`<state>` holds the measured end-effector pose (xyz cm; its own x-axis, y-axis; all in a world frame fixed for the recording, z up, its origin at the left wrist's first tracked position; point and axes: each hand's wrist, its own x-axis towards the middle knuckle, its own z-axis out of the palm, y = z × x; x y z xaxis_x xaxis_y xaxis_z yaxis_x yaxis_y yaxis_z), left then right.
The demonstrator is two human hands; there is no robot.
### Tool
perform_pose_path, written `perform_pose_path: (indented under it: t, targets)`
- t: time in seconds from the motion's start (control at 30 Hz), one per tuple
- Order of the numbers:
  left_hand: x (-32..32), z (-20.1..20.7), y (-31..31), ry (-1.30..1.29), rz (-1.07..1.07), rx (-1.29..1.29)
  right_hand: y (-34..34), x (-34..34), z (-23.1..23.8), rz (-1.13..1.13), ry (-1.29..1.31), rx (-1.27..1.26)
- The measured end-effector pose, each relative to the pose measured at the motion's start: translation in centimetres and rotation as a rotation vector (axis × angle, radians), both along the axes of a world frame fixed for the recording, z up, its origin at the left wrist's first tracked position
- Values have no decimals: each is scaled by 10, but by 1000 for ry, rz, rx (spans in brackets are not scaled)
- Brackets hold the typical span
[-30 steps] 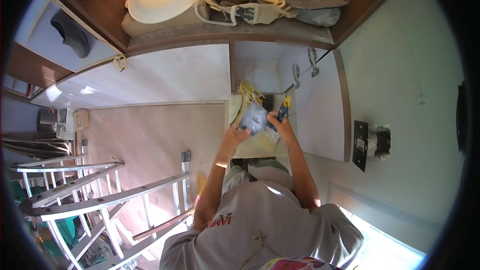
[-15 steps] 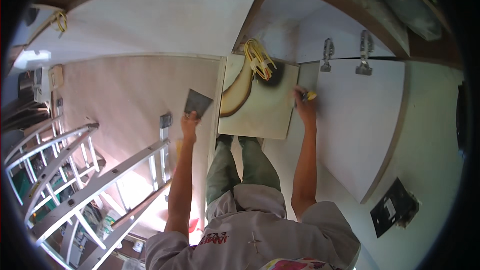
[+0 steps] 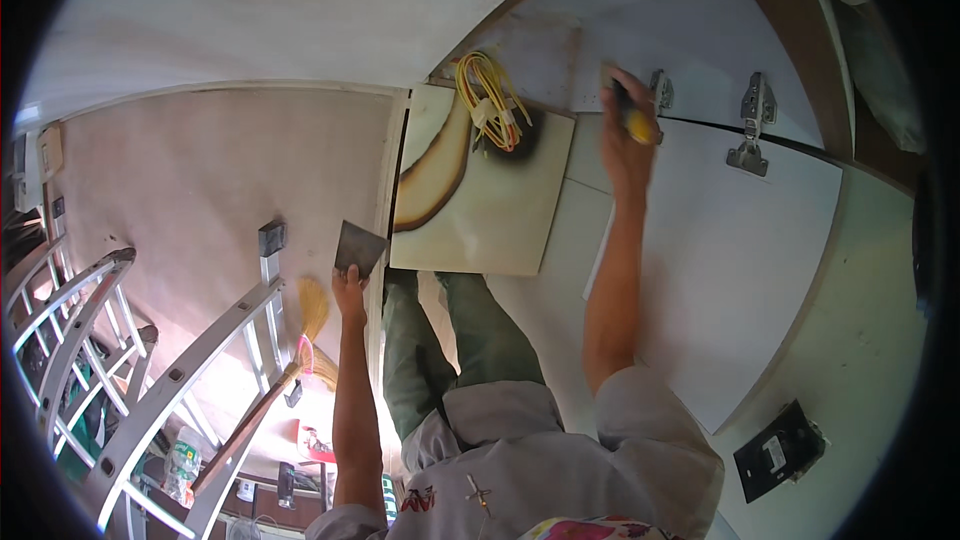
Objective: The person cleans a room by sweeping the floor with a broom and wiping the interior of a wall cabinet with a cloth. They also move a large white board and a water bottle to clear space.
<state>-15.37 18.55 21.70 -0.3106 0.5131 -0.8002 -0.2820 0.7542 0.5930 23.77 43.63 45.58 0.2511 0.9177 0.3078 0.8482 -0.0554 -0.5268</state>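
My left hand (image 3: 349, 290) holds a dark square plate (image 3: 359, 248) out to the left, level with the lower edge of a cream panel (image 3: 480, 210). My right hand (image 3: 627, 135) is raised high and grips a screwdriver with a yellow and black handle (image 3: 632, 116), close to the metal hinges (image 3: 745, 130) of a white cabinet door (image 3: 740, 260). A bundle of yellow and red wires (image 3: 490, 100) hangs out of a dark hole at the top of the cream panel, between my two hands.
I stand on an aluminium ladder (image 3: 200, 360); a second ladder (image 3: 60, 320) is at the far left. A broom (image 3: 290, 360) leans below my left arm. A black switch plate (image 3: 780, 450) sits on the wall at lower right. Small items lie on the floor far below.
My right hand has risen with the screwdriver toward the hinges. My left hand has lowered the dark plate away from the wires. The view has swung off the cluttered cabinet top.
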Motion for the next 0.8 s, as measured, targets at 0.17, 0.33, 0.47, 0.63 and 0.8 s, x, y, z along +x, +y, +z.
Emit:
perform_pose_path:
  t: [0.17,0.33,0.47,0.63,0.8]
  targets:
    - [-7,-11,-43,-8,21,-40,4,19,44,-174,230,133]
    - [-23,-10,-36,16,35,28,69,81,23,-132,114,156]
    - [-32,-1,-26,53,32,99,58,53,55,26,192,448]
    - [-48,-31,-45,67,8,81,39,46,22,-129,54,136]
    - [-40,-11,-52,56,16,83,51,1,76,179,-174,339]
